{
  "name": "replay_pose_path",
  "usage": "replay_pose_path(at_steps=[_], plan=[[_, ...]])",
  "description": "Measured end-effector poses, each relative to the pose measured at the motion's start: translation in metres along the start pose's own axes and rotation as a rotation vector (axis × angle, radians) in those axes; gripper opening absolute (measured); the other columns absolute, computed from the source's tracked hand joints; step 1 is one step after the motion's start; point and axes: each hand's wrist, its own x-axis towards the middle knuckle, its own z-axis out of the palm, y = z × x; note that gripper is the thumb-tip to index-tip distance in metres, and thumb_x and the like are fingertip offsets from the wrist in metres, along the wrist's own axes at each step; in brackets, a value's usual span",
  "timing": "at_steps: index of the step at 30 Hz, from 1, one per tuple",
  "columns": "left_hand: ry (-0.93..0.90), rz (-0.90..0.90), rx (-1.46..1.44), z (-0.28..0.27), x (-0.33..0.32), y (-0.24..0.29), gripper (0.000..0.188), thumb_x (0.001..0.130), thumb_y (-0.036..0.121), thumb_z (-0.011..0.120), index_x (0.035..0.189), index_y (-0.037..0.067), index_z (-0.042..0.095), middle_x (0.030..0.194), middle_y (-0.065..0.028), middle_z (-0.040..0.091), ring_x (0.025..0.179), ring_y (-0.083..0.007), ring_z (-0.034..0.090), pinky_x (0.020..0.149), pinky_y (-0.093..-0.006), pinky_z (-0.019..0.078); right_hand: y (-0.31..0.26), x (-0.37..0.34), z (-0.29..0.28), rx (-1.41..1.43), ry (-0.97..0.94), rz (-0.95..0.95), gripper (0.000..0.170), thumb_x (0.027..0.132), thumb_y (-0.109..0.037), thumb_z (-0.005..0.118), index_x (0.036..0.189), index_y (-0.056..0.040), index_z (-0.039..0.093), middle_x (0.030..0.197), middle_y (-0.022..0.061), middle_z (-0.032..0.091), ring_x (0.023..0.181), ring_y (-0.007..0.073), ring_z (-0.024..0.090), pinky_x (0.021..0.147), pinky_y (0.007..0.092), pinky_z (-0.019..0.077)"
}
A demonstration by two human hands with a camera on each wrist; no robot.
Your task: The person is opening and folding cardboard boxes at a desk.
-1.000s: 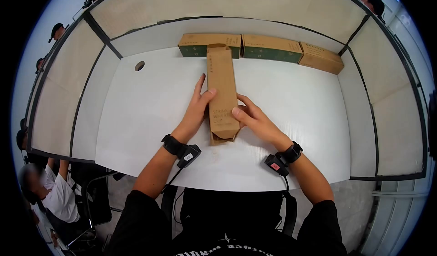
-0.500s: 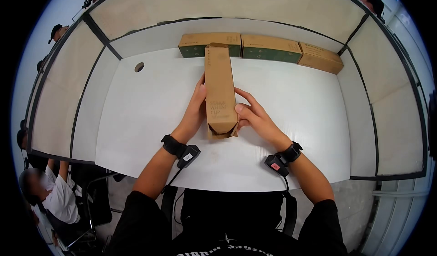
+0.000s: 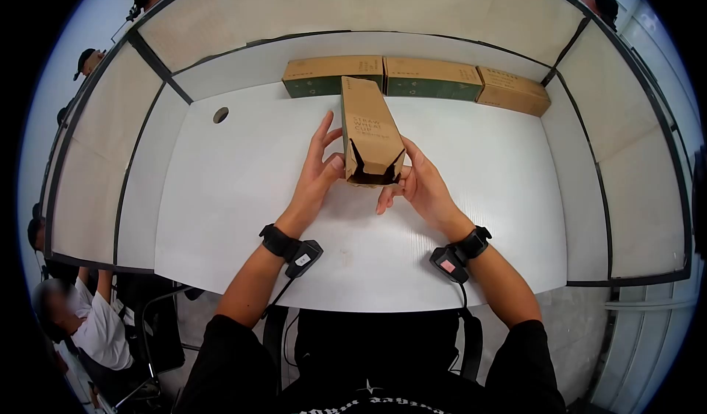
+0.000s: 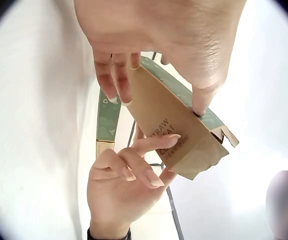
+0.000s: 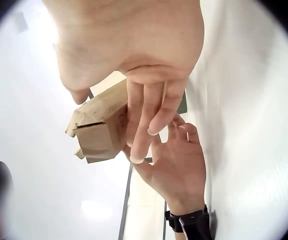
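Note:
A long brown cardboard box (image 3: 368, 112), printed "STRAW WHEAT CUP", is between both hands over the table, tilted so its near end faces the body. Loose, creased flaps (image 3: 380, 166) show dark gaps at that end. From the left side my left hand (image 3: 313, 186) holds it; in the left wrist view its thumb (image 4: 204, 100) presses the green side. My right hand (image 3: 434, 197) grips the right side, with some fingers reaching below the near end. The right wrist view shows several of its fingers (image 5: 146, 115) along one side. The box's inside is hidden.
Three similar boxes stand in a row against the back panel: a left one (image 3: 317, 79), a middle one (image 3: 434, 79) and a right one (image 3: 515, 90). Low panels enclose the white table (image 3: 250, 149). A round hole (image 3: 220, 116) lies at its back left. A seated person (image 3: 96, 325) is beyond it.
The box's near end has moved up and away from the body, so the box looks shorter and its flaps show more. The right hand has shifted its fingers beneath the near end.

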Motion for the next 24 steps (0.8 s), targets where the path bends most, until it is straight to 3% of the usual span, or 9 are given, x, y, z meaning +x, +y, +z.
replay_pose_path(at_steps=[7, 13, 19, 24], plan=[[0.068, 0.049, 0.021, 0.006, -0.001, 0.013, 0.094, 0.099, 0.033, 0.071, 0.171, 0.015, 0.012, 0.17, -0.0136, 0.023, 0.117, -0.0202, 0.059, 0.1, -0.0368, 0.0531, 0.003, -0.002, 0.003, -0.087, 0.037, -0.023, 0.089, 0.106, -0.054, 0.056, 0.168, -0.0074, 0.012, 0.113, 0.0168, 0.071, 0.081, 0.0286, 0.076, 0.073, 0.032, 0.0544], [0.009, 0.075, -0.026, 0.009, -0.002, 0.021, 0.095, 0.098, 0.029, 0.072, 0.17, 0.009, 0.012, 0.174, -0.0089, 0.016, 0.116, -0.0187, 0.058, 0.1, -0.0364, 0.053, 0.001, -0.002, 0.002, -0.103, 0.026, -0.083, 0.093, 0.103, -0.038, 0.07, 0.168, -0.009, 0.011, 0.12, 0.0206, 0.071, 0.081, 0.0266, 0.076, 0.072, 0.0308, 0.0535], [-0.022, 0.101, -0.032, 0.007, -0.002, 0.018, 0.102, 0.094, 0.035, 0.076, 0.17, 0.01, 0.012, 0.173, -0.0091, 0.021, 0.12, -0.0219, 0.058, 0.105, -0.0403, 0.0503, -0.002, -0.002, 0.014, -0.079, 0.063, -0.026, 0.094, 0.101, -0.019, 0.071, 0.169, -0.0115, 0.007, 0.137, 0.025, 0.064, 0.112, 0.0285, 0.071, 0.084, 0.0387, 0.0622], [-0.067, 0.126, -0.005, 0.009, -0.002, 0.015, 0.107, 0.09, 0.037, 0.08, 0.17, 0.013, 0.012, 0.17, -0.0108, 0.024, 0.128, -0.0277, 0.058, 0.107, -0.0425, 0.0496, 0.002, -0.002, 0.015, -0.145, 0.038, -0.036, 0.092, 0.102, -0.018, 0.069, 0.169, -0.0116, 0.006, 0.143, 0.0255, 0.06, 0.127, 0.0294, 0.064, 0.093, 0.0435, 0.0614]])
